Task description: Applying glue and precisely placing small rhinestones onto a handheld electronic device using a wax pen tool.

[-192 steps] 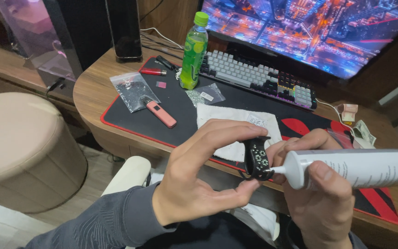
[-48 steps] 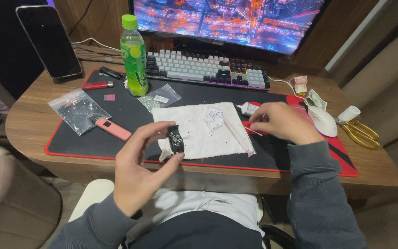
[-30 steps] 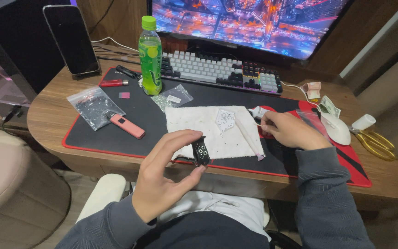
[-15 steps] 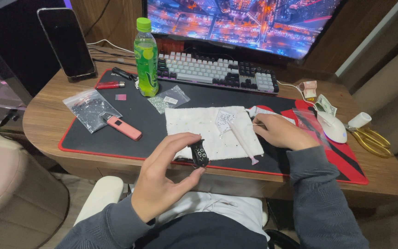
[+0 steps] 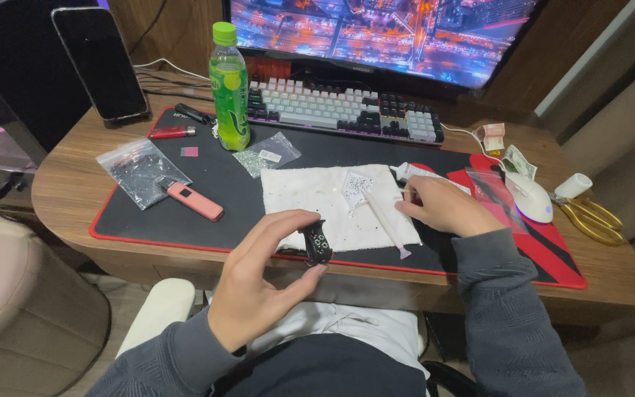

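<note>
left hand (image 5: 259, 283) pinches a small black studded piece (image 5: 317, 242) past the surface's front edge, right hand (image 5: 446, 206) fingers (curled) rest beside the white cloth (image 5: 317, 202).

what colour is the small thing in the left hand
Black, speckled with small pale stones; the small object sits pinched in the left hand, head view.

my sleeves grey | case (image 5: 317, 242) in my left hand (image 5: 259, 283) black, pale dots | cloth (image 5: 317, 202) white | mat (image 5: 237, 191) black, red edge | bottle (image 5: 229, 92) green | bench (image 5: 60, 184) brown woodgrain
</note>
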